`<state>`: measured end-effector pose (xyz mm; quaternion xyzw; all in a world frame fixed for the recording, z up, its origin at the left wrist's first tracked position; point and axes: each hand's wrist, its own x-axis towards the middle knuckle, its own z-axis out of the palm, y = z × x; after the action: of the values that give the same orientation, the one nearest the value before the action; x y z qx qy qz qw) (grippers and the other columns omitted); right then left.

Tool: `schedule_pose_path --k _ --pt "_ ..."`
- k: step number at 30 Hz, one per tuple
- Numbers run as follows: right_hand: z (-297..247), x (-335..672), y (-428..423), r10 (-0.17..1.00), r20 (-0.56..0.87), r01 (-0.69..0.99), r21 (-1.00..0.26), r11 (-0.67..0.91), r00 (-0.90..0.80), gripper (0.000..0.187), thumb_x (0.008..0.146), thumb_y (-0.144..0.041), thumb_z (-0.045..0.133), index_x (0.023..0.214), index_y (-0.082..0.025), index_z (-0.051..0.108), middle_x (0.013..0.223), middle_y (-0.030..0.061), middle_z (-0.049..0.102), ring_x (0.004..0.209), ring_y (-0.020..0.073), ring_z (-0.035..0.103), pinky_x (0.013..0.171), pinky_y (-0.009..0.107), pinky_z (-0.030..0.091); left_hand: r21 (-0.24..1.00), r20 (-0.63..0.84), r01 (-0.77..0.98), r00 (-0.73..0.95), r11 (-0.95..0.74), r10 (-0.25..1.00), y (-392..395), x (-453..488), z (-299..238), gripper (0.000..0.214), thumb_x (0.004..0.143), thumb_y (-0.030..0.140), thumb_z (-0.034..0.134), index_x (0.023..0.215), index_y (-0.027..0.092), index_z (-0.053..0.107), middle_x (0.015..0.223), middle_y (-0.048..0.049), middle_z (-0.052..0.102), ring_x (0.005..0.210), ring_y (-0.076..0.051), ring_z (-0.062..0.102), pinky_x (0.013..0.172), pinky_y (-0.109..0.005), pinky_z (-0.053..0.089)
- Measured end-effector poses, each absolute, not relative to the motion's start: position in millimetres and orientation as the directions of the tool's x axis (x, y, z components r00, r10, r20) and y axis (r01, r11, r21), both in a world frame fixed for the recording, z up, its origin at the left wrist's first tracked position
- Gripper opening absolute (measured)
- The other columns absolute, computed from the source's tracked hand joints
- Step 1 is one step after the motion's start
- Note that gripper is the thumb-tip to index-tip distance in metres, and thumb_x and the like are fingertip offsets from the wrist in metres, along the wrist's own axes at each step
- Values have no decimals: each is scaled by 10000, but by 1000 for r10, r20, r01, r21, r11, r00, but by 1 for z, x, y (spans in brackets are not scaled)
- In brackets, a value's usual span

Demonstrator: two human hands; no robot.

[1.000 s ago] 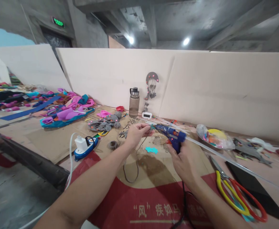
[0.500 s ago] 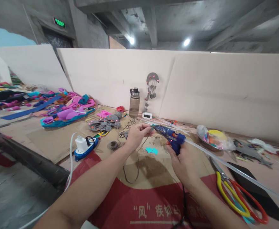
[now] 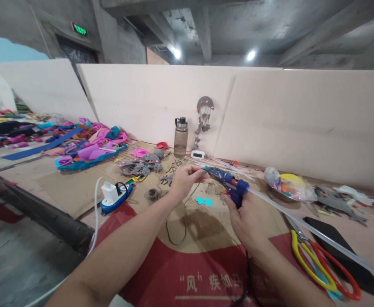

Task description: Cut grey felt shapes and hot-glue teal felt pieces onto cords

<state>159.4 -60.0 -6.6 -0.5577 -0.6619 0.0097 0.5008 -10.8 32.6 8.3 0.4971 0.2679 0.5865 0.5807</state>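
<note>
In my right hand (image 3: 246, 219) is a blue hot glue gun (image 3: 228, 179), its nozzle pointing left and a long clear glue stick (image 3: 279, 203) running out of its back. My left hand (image 3: 187, 177) is closed in a pinch at the nozzle, on a small teal piece (image 3: 207, 169) partly hidden by the fingers. A grey cord (image 3: 176, 244) hangs in a loop below that hand onto the cardboard. Beneath the gun lie several bright turquoise cut-outs (image 3: 203, 201), and a small ball of grey yarn (image 3: 153, 195) sits left of my left wrist.
A blue power strip (image 3: 115, 204) with a white plug stands at left. Grey felt pieces (image 3: 140, 165), a bottle (image 3: 180, 140) and a small digital clock (image 3: 197, 154) are behind. At right lie scissors (image 3: 315, 266), a black phone-like slab (image 3: 340, 251) and a metal bowl (image 3: 281, 194).
Hardly anything differs: both hands keep their place, with the glue gun's nozzle still at the left fingertips. The view has shifted very slightly.
</note>
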Motion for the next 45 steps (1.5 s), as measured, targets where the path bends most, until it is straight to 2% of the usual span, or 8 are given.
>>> schedule_pose_path --k 9,17,25,45 --pt "-9 162 -60 742 657 732 -571 373 135 330 915 -440 491 1140 -207 555 1100 141 672 1020 292 635 884 454 505 894 258 -412 154 -175 954 35 -11 6 377 623 405 826 795 112 663 728 -58 722 694 -177 707 754 -376 595" --pt "-7 160 -61 743 654 746 -563 357 138 340 922 -445 478 1145 -202 558 1105 148 673 1023 296 634 886 469 503 893 289 -399 155 -208 945 33 -10 6 400 597 437 832 775 117 671 719 -48 717 690 -178 704 734 -358 593" --pt "-1 156 -64 757 640 751 -563 345 132 320 905 -447 470 1070 -195 578 1019 154 693 952 301 657 817 449 526 893 306 -387 153 -228 940 35 -9 5 394 599 441 827 776 119 683 705 -39 707 660 -163 690 716 -348 591" --pt "-2 160 -64 762 630 777 -552 304 149 348 913 -464 466 1107 -196 574 1061 157 662 1015 320 614 879 488 489 901 273 -390 169 -190 947 30 -10 11 352 624 400 819 771 116 672 696 -52 716 668 -170 700 736 -357 591"
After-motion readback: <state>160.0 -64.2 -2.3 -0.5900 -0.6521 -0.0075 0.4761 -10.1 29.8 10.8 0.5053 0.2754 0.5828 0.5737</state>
